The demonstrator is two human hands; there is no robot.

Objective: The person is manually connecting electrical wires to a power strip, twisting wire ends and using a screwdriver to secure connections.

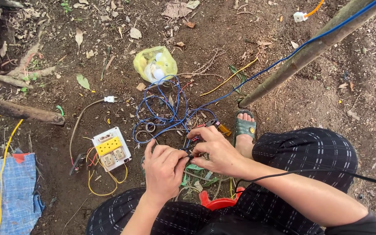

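Outdoor ground of bare dark soil in daylight.
Dry leaves littered its far edge; roots crossed the left edge; a slanted wooden pole met the soil right of centre.

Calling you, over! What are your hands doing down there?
Left hand and right hand both pinching a blue wire end. Socket board lies left. Tangled loops ahead.

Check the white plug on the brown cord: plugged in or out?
Out. The white plug on the brown cord lies loose on the dirt ground, apart from the white-and-yellow socket board.
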